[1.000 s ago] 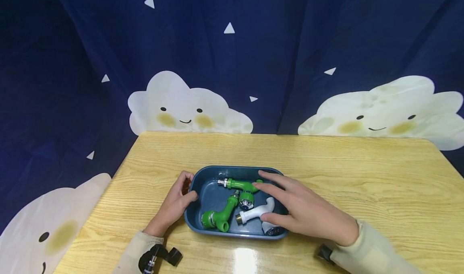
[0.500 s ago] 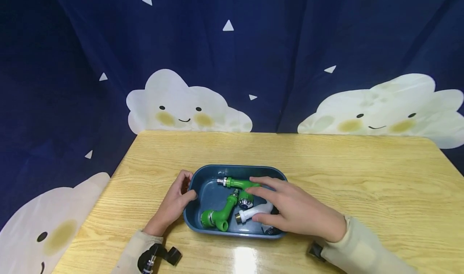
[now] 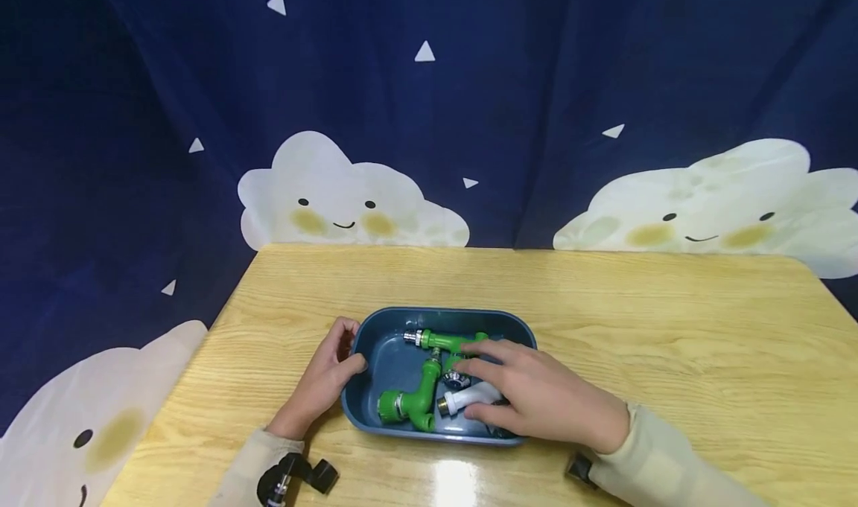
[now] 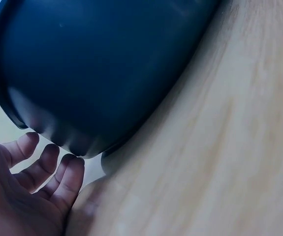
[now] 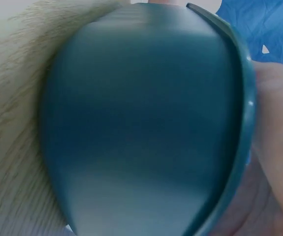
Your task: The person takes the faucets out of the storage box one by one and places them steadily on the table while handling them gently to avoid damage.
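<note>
A blue plastic tub (image 3: 389, 362) stands on the table in the head view, holding green and white plastic taps. My left hand (image 3: 328, 373) holds its left end, thumb over the rim and fingers against the outer wall; the left wrist view shows those curled fingers (image 4: 70, 182). Over the tub's right half, my right hand (image 3: 536, 391) reaches in with fingers spread and slightly bent. It covers part of the white tap (image 3: 472, 395) and the far green tap (image 3: 442, 341); whether it touches them is unclear. Another green tap (image 3: 418, 395) lies nearer the left.
The light wooden table (image 3: 684, 343) extends on both sides of the tub. Behind it hangs a dark blue curtain (image 3: 509, 105) with clouds and triangles. Black wrist devices (image 3: 295, 477) sit at both sleeves.
My right hand has moved left and lower into the tub, covering more of the white tap. The near green tap has shifted slightly right and turned. My left hand stays on the rim.
</note>
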`<state>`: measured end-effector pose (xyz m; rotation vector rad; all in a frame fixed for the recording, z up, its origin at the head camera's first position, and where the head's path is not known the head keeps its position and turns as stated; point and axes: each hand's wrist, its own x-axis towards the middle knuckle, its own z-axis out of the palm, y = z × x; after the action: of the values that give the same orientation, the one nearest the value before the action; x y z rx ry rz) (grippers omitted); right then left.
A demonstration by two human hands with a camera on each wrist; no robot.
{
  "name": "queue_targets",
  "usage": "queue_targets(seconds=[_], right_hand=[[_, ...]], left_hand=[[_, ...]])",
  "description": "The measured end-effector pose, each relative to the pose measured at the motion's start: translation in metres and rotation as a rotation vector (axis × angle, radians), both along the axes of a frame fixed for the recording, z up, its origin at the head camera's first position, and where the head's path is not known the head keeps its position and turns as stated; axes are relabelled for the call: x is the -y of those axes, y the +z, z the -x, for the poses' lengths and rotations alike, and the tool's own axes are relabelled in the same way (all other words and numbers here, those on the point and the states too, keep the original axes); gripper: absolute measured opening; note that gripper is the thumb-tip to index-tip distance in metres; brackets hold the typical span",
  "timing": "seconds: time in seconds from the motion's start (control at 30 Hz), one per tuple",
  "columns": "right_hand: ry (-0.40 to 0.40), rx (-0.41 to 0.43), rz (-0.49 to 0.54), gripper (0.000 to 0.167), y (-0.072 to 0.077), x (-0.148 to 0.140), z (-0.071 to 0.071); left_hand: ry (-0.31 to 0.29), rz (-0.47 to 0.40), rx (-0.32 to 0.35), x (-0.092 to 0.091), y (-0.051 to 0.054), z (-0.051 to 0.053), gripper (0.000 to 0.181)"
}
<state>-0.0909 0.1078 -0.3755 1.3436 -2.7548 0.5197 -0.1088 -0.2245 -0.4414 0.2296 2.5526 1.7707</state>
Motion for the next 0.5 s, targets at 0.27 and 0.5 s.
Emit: queue_targets(seconds=[0.27, 0.5], right_hand=[[0.02, -0.08, -0.001, 0.045, -0.0027, 0.0016, 0.0002], [0.031, -0.056, -0.025, 0.045, -0.003, 0.003, 0.0014]], left_hand=[[0.003, 0.007, 0.005, -0.0009, 0.0007, -0.0003, 0.035], [0.005, 0.009, 0.01, -0.001, -0.0007, 0.0007, 0.035]])
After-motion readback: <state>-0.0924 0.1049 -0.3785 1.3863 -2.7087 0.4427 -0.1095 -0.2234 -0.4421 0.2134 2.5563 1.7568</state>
